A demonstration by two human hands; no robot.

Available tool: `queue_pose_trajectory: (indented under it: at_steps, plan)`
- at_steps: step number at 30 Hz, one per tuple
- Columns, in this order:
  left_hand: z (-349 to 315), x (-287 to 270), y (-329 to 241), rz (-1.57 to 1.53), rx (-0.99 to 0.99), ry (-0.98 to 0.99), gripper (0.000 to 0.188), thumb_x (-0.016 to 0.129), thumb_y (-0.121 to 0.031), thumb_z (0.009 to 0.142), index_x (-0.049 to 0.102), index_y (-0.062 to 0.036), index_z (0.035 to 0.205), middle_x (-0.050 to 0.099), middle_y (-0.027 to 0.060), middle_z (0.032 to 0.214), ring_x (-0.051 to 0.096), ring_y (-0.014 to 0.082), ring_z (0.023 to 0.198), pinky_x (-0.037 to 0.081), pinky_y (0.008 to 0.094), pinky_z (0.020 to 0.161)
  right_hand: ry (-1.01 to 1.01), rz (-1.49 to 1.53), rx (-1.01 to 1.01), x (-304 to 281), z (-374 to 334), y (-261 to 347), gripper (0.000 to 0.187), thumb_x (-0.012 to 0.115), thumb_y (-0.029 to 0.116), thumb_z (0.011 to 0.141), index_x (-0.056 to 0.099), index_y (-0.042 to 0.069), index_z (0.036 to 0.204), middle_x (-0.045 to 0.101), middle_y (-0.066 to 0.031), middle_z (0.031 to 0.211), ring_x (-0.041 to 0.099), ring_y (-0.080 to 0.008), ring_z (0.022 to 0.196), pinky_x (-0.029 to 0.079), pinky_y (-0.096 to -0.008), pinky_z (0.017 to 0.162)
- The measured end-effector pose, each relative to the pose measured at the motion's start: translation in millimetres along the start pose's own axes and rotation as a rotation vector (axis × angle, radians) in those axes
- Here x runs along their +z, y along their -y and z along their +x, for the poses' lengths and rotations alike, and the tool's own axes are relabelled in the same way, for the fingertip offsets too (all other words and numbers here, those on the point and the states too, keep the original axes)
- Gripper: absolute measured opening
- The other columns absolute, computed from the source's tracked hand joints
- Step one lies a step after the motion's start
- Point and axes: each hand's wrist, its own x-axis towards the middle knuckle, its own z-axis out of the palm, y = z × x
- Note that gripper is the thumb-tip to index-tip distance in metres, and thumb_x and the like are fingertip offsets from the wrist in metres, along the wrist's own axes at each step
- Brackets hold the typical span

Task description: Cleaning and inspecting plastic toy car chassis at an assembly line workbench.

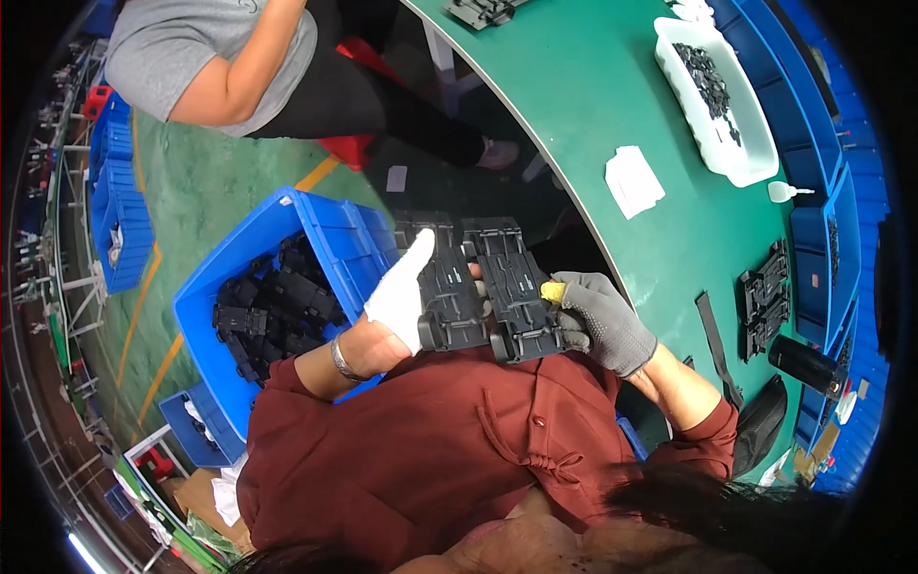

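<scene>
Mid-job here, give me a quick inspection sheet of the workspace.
Surface: green table, bent by the lens.
Job's things: left black part and right black part, held side by side; more black parts in the blue bin.
Clutter: white paper, black strap and black cylinder on the table.
Hands: left hand, white-covered, holds the left part; right hand, grey-gloved with yellow at the thumb, holds the right.
Cables: nothing seen.
Surroundings: seated co-worker in grey shirt; white tray of small black pieces.

Tiny white marks (529,283) are showing on the held black part (504,272) and its nine-o'clock neighbour (446,293); no wording is coming out legibly.
</scene>
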Motion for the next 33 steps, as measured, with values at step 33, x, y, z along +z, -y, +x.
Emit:
queue_pose_trajectory:
  at_steps: [33]
  plan:
    - [7, 71, -55, 0.947, 0.668, 0.062, 0.025, 0.064, -0.009, 0.094, 0.062, -0.0027, 0.119, 0.067, 0.0042, 0.096, 0.067, 0.0149, 0.082, 0.057, 0.0309, 0.074, -0.002, -0.290, -0.476, -1, -62, 29, 0.031, 0.054, 0.029, 0.104, 0.059, 0.005, 0.085, 0.047, 0.0049, 0.063, 0.039, -0.0030, 0.051, 0.029, -0.0220, 0.046]
